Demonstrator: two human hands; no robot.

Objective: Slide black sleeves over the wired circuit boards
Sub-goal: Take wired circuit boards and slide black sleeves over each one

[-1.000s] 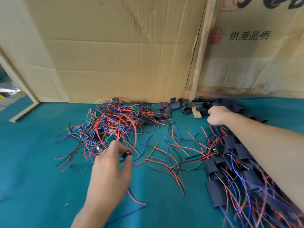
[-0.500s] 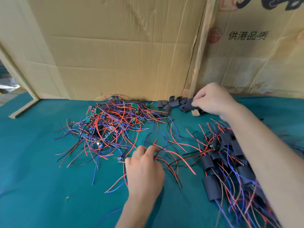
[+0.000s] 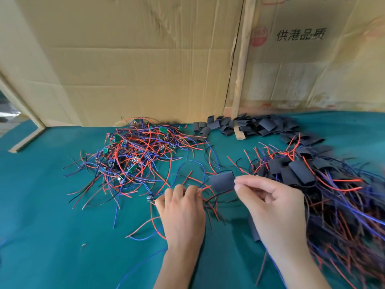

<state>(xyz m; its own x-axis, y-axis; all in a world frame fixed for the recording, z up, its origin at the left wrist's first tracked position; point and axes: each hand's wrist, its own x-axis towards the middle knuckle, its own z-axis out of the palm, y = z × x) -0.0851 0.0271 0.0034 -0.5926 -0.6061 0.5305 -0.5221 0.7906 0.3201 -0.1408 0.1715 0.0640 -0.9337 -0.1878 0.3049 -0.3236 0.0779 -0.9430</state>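
At centre frame our right hand (image 3: 277, 207) pinches a flat black sleeve (image 3: 222, 181) between thumb and forefinger, holding it just above the green cloth (image 3: 52, 236). Just left of it, our left hand (image 3: 183, 209) has its fingers curled round a bundle of red, blue and black wires (image 3: 208, 195). The unsleeved boards (image 3: 133, 155) lie tangled at upper left, loose sleeves (image 3: 250, 125) along the cardboard wall (image 3: 135, 59), and sleeved boards (image 3: 302, 172) at right
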